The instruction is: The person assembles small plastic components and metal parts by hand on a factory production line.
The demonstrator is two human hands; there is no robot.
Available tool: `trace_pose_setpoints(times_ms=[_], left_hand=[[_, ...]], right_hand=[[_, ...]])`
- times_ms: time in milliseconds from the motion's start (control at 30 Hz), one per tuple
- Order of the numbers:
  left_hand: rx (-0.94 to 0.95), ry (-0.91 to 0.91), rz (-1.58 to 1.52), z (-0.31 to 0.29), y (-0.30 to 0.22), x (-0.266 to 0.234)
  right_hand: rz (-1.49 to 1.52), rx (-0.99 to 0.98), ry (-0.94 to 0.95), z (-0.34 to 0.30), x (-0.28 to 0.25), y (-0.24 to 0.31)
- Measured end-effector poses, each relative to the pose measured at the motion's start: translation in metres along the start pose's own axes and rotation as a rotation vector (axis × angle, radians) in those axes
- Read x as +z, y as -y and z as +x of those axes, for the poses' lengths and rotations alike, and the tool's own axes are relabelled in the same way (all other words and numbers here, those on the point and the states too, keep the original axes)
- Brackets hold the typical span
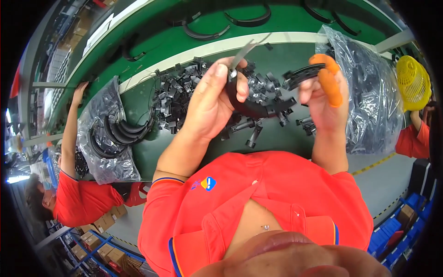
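Pinched between the fingers of my left hand [207, 101] is a curved black headband [250, 107], with a thin metal strip [240, 56] sticking up from its upper end. The band's lower end reaches right, toward my other hand. My right hand [328, 106], with orange finger cots [329, 87] on its fingers, grips a short, slightly curved black plastic piece [304, 74]. A gap lies between the two held parts. Behind and below my hands, a pile of small black plastic parts [177, 90] covers the middle of the green table [286, 141].
More curved black bands [121, 131] lie on a clear plastic bag [99, 104] at left. A large plastic bag [369, 101] lies at right, near a yellow basket [412, 83]. Further bands [205, 34] sit on the green conveyor [157, 27]. A co-worker [87, 198] reaches in at left.
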State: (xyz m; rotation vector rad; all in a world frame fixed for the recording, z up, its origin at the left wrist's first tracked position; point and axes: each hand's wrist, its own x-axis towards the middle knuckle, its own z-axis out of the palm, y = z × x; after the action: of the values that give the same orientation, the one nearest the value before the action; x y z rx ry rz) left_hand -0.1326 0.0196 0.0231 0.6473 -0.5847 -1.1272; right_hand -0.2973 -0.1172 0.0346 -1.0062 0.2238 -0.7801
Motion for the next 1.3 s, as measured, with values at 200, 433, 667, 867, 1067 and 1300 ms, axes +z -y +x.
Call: trace_pose_setpoints(times_ms=[200,433,667,867,1067,1300], left_hand=[[-0.080,-0.045,-0.020,0.001,0.009,0.002],[-0.099,-0.019,0.121,0.006,0.006,0.007],[-0.098,-0.028,0.174,0.007,0.012,-0.003],[-0.170,-0.071,0.090,0.004,0.014,0.001],[-0.226,-0.118,0.078,0.001,0.014,0.009],[-0.276,-0.086,0.078,0.000,0.015,0.007]], right_hand=[[0.089,0.108,0.036,0.009,0.029,-0.028],[0.049,0.075,0.033,0.007,0.028,-0.036],[0.133,0.169,0.128,0.008,0.011,-0.035],[-0.107,0.060,-0.101,0.009,0.017,-0.028],[-0.582,-0.310,0.009,0.008,0.008,-0.024],[-0.742,-0.487,0.039,0.008,0.010,-0.013]])
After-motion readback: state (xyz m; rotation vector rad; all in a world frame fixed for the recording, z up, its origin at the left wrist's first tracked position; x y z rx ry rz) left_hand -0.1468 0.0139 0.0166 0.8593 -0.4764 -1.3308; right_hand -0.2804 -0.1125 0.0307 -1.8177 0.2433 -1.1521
